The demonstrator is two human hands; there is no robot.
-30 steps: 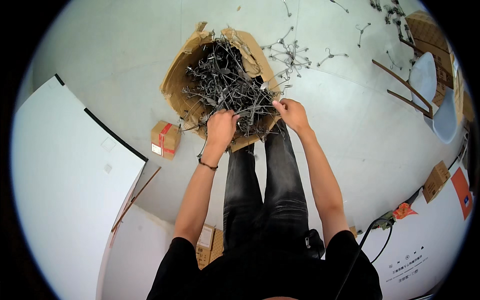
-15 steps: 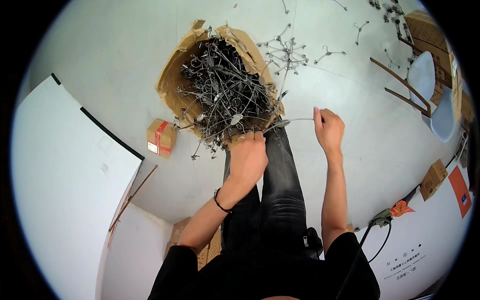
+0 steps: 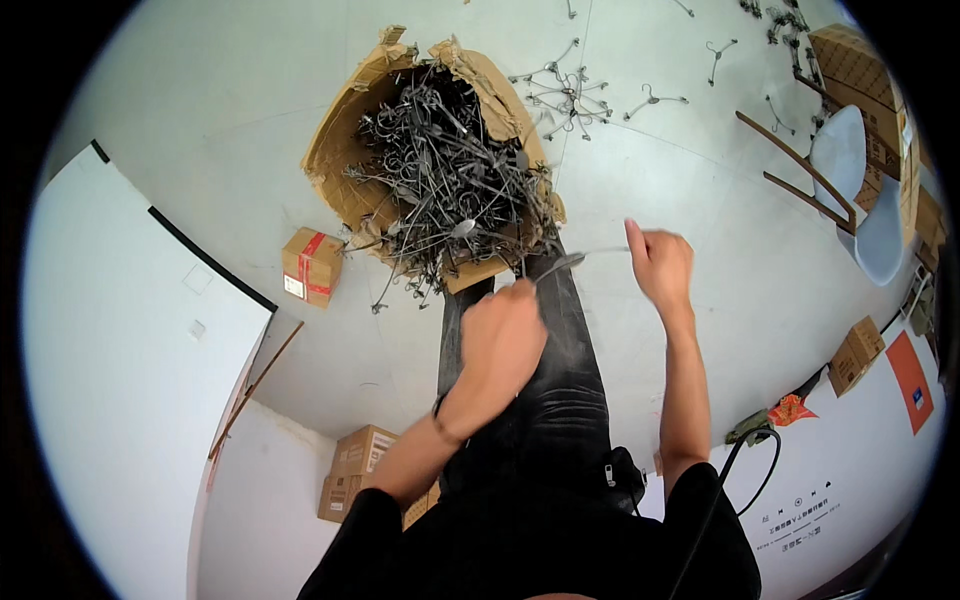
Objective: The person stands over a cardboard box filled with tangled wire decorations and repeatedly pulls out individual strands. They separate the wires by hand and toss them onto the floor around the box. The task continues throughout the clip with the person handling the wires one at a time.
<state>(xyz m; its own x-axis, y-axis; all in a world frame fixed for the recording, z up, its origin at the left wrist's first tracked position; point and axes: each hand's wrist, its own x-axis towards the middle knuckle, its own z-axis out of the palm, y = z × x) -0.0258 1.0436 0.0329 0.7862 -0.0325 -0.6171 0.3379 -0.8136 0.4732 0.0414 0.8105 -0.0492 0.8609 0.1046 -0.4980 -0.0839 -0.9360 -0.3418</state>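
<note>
Between my two hands stretches a grey clip hanger (image 3: 562,266) of thin wire with a flat middle plate. My right hand (image 3: 661,266) is closed round its right end, thumb pointing up. My left hand (image 3: 504,336) is closed at its left end, knuckles up and slightly blurred; that end is hidden by the fingers. Just beyond my hands stands a torn cardboard carton (image 3: 328,150), heaped with a tangle of metal clip hangers (image 3: 455,165), some hanging over its near edge.
Several hangers (image 3: 572,100) lie on the floor beyond the carton to the right. A small taped box (image 3: 312,266) sits left of it. At the right are a pale chair (image 3: 838,155) and stacked boxes (image 3: 855,60). A white board (image 3: 130,330) fills the left.
My left hand has come nearer to me, off the carton's near edge. The hanger is now clear of the heap, its middle plate lower. My right hand keeps its grip.
</note>
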